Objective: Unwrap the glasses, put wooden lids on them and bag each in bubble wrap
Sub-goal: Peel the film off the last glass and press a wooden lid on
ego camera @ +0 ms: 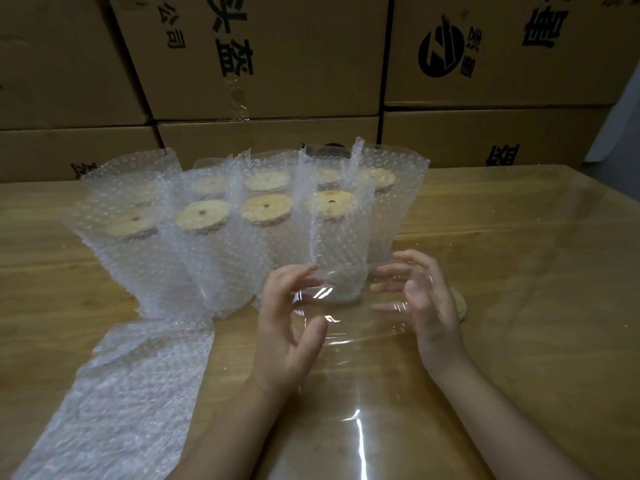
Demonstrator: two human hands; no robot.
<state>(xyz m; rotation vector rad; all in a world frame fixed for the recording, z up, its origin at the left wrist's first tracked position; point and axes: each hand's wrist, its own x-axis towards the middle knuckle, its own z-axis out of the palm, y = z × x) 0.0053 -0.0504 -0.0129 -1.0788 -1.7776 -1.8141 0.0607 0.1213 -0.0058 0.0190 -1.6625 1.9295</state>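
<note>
Now left hand (pixel 289 327) and right hand (pixel 427 306) face inward, fingers loosely curled about clear film (pixel 356 348).

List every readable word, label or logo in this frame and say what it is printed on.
"公司": small black print, rotated, on the middle cardboard box.
Large black characters beside it: rotated, not surely readable.
Round black logo on the right cardboard box: small characters beside it blurred.
Large characters at that box's top edge: cut off.
Lower boxes: characters half hidden behind the table.
</note>
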